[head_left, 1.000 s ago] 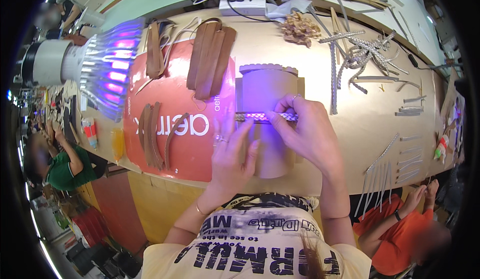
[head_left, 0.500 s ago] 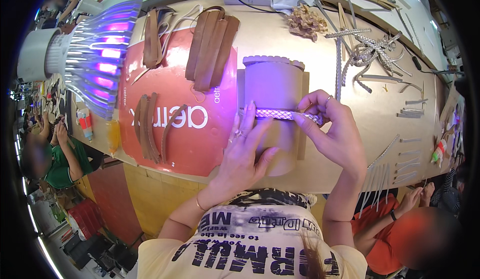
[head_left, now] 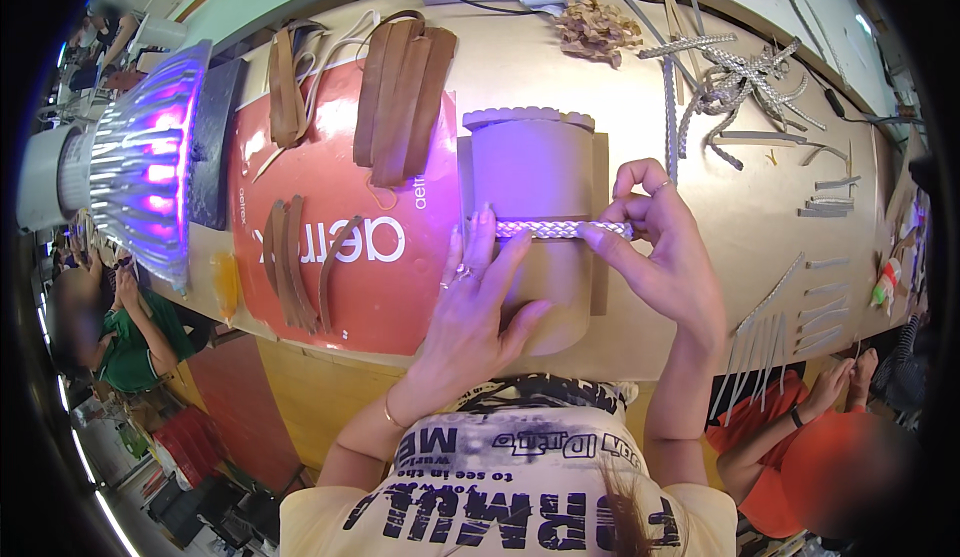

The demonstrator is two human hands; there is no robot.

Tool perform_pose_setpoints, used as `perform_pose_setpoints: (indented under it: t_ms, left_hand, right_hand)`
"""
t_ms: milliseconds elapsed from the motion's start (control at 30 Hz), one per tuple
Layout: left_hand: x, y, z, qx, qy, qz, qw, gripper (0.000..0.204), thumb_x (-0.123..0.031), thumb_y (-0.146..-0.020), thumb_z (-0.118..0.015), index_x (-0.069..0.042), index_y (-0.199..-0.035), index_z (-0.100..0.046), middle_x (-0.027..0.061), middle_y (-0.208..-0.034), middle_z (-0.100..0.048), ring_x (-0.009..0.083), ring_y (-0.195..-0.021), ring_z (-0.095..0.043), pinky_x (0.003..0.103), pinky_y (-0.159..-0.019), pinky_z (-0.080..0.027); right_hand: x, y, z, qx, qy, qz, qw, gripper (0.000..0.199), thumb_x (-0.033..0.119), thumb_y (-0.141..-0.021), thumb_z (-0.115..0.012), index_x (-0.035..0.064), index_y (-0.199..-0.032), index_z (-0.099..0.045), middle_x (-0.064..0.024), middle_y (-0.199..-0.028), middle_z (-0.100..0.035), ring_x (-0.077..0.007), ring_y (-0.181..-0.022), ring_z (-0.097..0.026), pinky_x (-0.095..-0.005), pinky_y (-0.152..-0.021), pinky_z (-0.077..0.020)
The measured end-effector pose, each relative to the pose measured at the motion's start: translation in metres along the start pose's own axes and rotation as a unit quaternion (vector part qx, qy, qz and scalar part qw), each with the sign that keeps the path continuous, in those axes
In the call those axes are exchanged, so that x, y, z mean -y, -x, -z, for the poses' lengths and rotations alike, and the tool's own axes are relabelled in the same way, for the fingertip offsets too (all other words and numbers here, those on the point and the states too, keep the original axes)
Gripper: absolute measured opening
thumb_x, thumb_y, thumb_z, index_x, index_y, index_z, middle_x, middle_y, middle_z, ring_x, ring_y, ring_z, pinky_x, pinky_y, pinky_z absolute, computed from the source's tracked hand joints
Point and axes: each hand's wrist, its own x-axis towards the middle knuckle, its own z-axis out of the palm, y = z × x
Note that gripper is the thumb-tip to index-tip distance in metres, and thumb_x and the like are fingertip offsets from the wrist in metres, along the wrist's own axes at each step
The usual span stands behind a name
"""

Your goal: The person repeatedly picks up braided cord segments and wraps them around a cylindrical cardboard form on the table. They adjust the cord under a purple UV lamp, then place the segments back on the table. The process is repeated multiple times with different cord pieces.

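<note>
Your left hand lay spread, fingers flat on the tan leather piece near the worktop's front edge, apparently pinning it steady. Your right hand pinched one end of the silver braided strip, drawn straight across that leather, likely for alignment. To the left sat a red-orange printed sheet with white lettering, carrying brown leather straps. More braided strips cluttered the far right corner.
</note>
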Motion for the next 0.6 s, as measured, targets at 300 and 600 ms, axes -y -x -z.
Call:
perform_pose_setpoints:
  t_ms: [300,600]
  left_hand:
    - [-0.006,-0.005,0.006,0.039,-0.044,0.010,0.998,0.066,-0.031,-0.091,-0.065,-0.005,-0.145,-0.038,0.0363,-0.144,-0.033,0.0486,-0.138,-0.031,0.061,-0.112,-0.023]
    - [-0.020,-0.017,0.012,0.072,-0.143,-0.002,0.987,0.058,-0.025,-0.093,-0.057,-0.018,-0.147,-0.040,0.0503,-0.127,-0.039,0.0541,-0.107,-0.057,0.056,-0.113,-0.025]
  right_hand:
    - [-0.007,-0.002,-0.002,0.001,-0.038,-0.025,0.999,0.032,0.005,-0.087,-0.068,0.0060,-0.106,-0.043,-0.0003,-0.076,-0.059,-0.0058,-0.071,-0.050,-0.0229,-0.064,-0.0390]
    - [-0.023,0.002,0.004,-0.016,-0.105,-0.078,0.991,0.034,0.009,-0.086,-0.073,0.0056,-0.108,-0.047,0.0024,-0.081,-0.059,-0.0020,-0.073,-0.053,-0.0166,-0.063,-0.0412]
